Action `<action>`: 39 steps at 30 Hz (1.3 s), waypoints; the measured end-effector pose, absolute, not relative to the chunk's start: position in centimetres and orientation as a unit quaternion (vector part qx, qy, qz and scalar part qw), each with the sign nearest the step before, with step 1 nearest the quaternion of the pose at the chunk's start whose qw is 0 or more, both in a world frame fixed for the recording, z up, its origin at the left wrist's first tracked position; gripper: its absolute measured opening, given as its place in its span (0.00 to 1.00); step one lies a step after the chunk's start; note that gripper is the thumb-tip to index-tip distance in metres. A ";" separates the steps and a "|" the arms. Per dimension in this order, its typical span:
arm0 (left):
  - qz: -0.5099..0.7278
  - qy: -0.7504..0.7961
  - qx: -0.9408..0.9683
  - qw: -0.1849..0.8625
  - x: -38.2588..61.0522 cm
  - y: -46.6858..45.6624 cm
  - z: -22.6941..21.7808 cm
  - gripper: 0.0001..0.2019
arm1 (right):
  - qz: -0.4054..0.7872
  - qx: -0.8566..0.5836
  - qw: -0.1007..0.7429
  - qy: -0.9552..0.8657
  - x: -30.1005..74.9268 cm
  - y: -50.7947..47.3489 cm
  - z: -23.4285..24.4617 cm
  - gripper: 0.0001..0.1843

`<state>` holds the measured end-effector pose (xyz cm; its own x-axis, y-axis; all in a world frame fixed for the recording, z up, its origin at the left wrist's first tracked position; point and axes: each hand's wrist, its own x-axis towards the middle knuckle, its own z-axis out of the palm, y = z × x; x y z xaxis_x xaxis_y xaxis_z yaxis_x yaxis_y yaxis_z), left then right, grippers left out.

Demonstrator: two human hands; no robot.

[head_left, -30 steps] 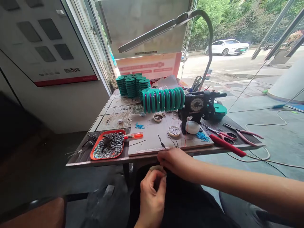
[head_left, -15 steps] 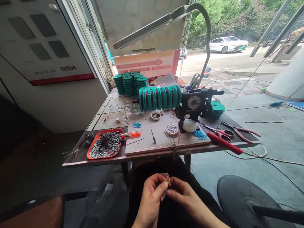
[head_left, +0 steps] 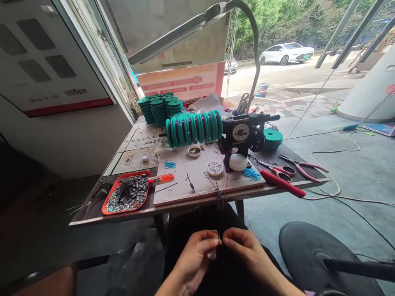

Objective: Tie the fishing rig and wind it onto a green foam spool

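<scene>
Above my lap, my left hand (head_left: pixel 200 248) is closed in a pinch, thumb against forefinger. A tiny bit of something shows at its fingertips, too small to name. Close to its right, my right hand (head_left: pixel 245 246) also pinches, and what it holds is hidden. A thin red line (head_left: pixel 227 181) drops from the winding machine (head_left: pixel 242 133) over the table edge towards my hands; its lower end is lost against dark clothing. Several dark strands (head_left: pixel 219 193) hang over the same edge. Green foam spools (head_left: pixel 194 129) sit in a row on the machine's shaft.
A red tray (head_left: pixel 106 207) of grey sinkers stands at the table's left, an orange-handled tool (head_left: pixel 163 177) beside it. Small dishes of beads (head_left: pixel 214 168) lie on the board (head_left: pixel 173 195). Scissors (head_left: pixel 282 172), pliers (head_left: pixel 304 166) and a red handle (head_left: pixel 282 184) lie right. Stacked green spools (head_left: pixel 159 111) stand behind.
My hands have drawn slightly apart, leaving a small gap between the fingertips. The view has shifted, so the table appears further left. The things on the table look unmoved.
</scene>
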<state>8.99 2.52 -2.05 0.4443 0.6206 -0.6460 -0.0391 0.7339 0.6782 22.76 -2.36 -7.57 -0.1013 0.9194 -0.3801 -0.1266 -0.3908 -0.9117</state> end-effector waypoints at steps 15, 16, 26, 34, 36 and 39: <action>0.187 0.501 0.482 0.694 9.2 3.6 -0.6 0.12 | -0.029 -0.357 0.326 -0.875 23.9 -1.2 -3.6 0.20; 0.205 0.496 0.491 0.686 8.9 3.5 -0.4 0.14 | -0.005 -0.324 0.292 -0.900 24.0 -0.2 -2.5 0.18; 0.308 0.495 0.416 0.697 5.3 2.5 1.0 0.14 | 0.212 -0.242 0.198 -0.926 21.4 6.3 0.7 0.20; 0.343 0.571 0.586 0.461 5.8 2.0 -0.3 0.11 | 0.290 -0.396 0.236 -0.839 21.6 5.3 -0.2 0.29; 0.353 0.573 0.651 0.352 6.1 1.6 -1.0 0.10 | 0.326 -0.437 0.228 -0.807 21.5 5.2 0.2 0.24; 0.387 0.532 0.747 0.099 6.5 1.4 -2.0 0.09 | 0.369 -0.492 0.185 -0.767 21.4 5.2 1.1 0.17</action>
